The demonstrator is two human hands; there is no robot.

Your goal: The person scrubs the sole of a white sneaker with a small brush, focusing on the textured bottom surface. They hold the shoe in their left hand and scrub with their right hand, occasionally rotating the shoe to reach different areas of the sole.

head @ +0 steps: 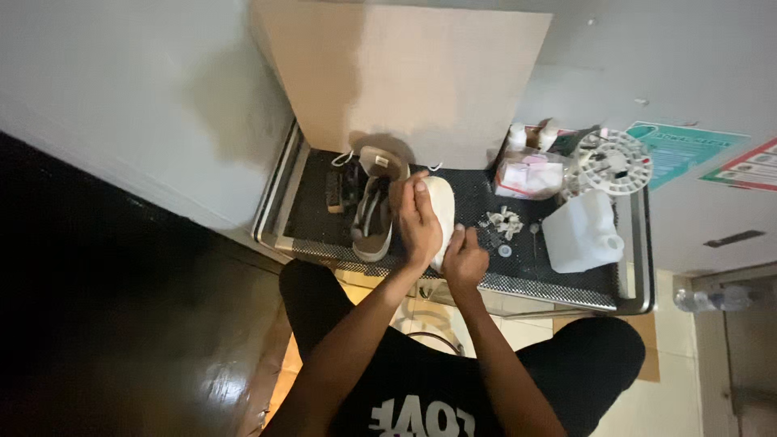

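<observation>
A white shoe [441, 212] lies tipped on its side near the front edge of the black work tray [558, 279], its pale sole facing up. The left hand [418, 217] wraps over it, fingers closed on the upper; the right hand [464, 260] pinches its near end, perhaps pressing with a small cloth, though that is too blurred to tell. Its grey mate [372, 212] stands just left, untouched. Toward the right edge sit a white jug [581, 233] and a round palette [617, 162].

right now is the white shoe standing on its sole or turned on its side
On its side: the white shoe shows its pale sole facing right, gripped by the left hand and right hand.
</observation>
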